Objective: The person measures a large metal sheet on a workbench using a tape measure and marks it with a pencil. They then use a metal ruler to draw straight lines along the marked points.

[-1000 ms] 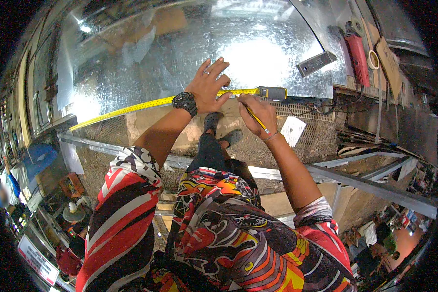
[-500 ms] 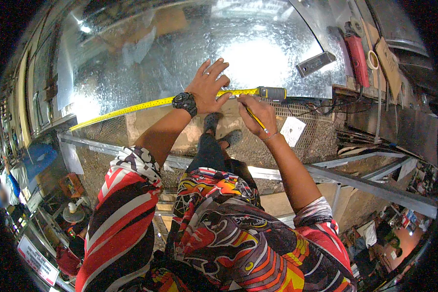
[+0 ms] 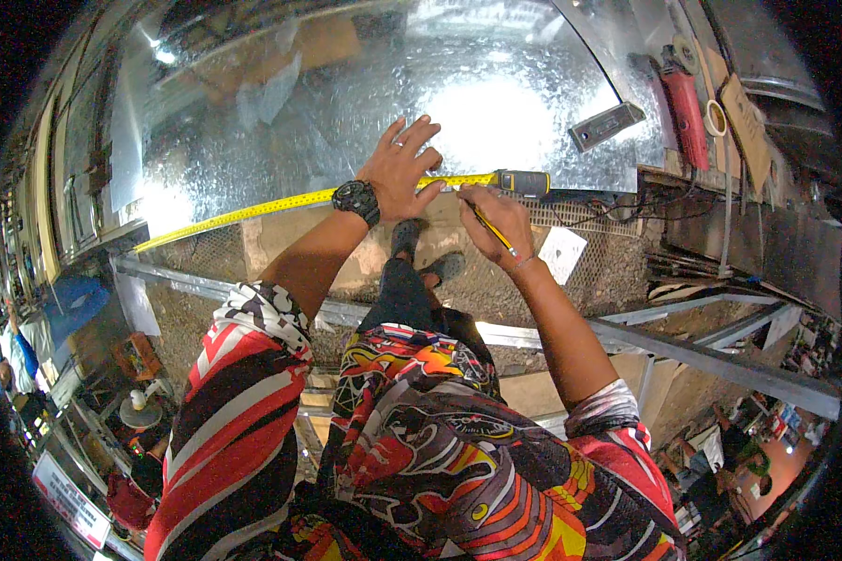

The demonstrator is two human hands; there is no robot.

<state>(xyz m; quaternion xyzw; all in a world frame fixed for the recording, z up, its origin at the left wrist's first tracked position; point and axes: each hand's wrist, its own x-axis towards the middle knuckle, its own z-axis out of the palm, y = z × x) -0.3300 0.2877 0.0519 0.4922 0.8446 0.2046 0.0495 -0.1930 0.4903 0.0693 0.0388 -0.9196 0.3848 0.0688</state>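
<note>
Marking a galvanized sheet along a stretched tape measure.

Near me, my patterned sleeves reach over a metal frame rail point(image 3: 720, 360); since a second ago, nothing has shifted, so I judge the measure is set and the mark is in hand. My right hand point(image 3: 496, 220) is closed around a yellow pencil point(image 3: 492, 230), its tip up at the tape's edge. My left hand point(image 3: 400, 168), fingers spread flat, presses the yellow tape measure point(image 3: 253, 211) onto the metal sheet point(image 3: 346, 84). The tape's long axis runs left to right along the sheet's near edge, its case point(image 3: 522, 181) at the right end. Farther right lies a red power tool point(image 3: 688, 117).
</note>
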